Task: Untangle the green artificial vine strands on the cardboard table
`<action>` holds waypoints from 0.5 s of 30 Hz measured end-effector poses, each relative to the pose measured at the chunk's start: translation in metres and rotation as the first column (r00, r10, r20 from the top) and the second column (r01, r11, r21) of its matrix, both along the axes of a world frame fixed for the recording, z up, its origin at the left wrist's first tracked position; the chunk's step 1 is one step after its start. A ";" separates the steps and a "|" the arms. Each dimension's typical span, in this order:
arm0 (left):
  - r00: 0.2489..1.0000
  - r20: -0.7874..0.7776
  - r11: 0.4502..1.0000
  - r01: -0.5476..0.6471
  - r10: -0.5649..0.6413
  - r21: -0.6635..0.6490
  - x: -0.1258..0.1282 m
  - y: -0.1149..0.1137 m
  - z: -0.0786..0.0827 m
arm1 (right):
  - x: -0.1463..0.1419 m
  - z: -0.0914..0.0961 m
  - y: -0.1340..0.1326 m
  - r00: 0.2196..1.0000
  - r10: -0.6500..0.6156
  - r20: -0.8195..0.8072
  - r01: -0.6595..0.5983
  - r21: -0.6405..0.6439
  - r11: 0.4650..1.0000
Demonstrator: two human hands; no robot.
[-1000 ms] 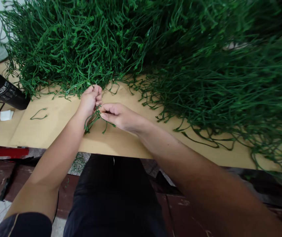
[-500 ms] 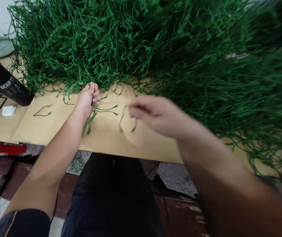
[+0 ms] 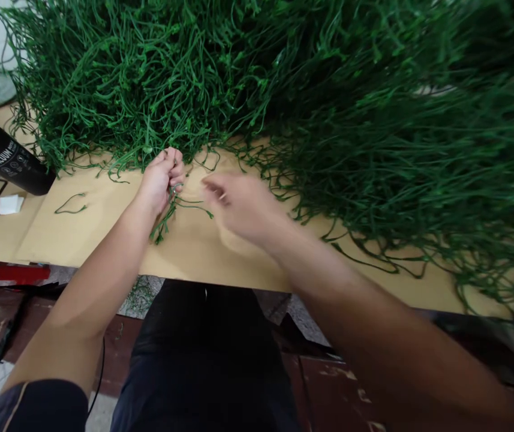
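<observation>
My left hand (image 3: 163, 177) is closed in a fist around a small bundle of green plastic stems (image 3: 170, 212), whose ends trail toward me over the tan tabletop (image 3: 104, 222). My right hand (image 3: 239, 204) hovers just right of the bundle, smeared by motion; its fingers cannot be made out. Behind both hands rises a huge heap of green plastic stems (image 3: 257, 84), its front edge touching my left knuckles.
A black cylinder (image 3: 2, 157) printed with white letters lies at the table's left. A small white block (image 3: 10, 204) and a single loose green stem (image 3: 71, 204) lie nearby. Stems sprawl over the table's right side (image 3: 418, 240). My dark-trousered lap sits below the table edge.
My right hand pulled a stem away to the right, then swung back left toward the bundle. My left hand stayed shut on the bundle in the same spot.
</observation>
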State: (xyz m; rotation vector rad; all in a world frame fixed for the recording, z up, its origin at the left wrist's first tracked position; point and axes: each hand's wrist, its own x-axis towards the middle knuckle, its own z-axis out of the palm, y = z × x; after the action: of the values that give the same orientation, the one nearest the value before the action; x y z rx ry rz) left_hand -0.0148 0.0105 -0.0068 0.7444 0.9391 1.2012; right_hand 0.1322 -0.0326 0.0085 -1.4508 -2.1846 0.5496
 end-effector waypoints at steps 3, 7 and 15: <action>0.999 -0.028 1.000 -0.017 0.017 0.015 -0.003 0.002 -0.001 | -0.030 -0.014 -0.001 0.986 0.164 -0.022 -0.165 -0.065 0.984; 0.998 -0.032 0.998 -0.056 0.057 0.010 0.000 0.006 -0.003 | -0.028 -0.019 -0.001 0.994 0.109 -0.027 -0.111 -0.083 0.990; 0.976 0.020 0.976 -0.217 0.218 -0.022 -0.004 0.011 -0.005 | -0.035 -0.008 -0.051 0.932 0.358 0.049 -0.360 0.031 0.933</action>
State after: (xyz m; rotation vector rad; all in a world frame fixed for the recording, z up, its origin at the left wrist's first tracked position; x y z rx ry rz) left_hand -0.0191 0.0211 -0.0115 0.6226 1.0324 1.3865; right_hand 0.0975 -0.0837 0.0008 -1.0520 -2.4974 0.5960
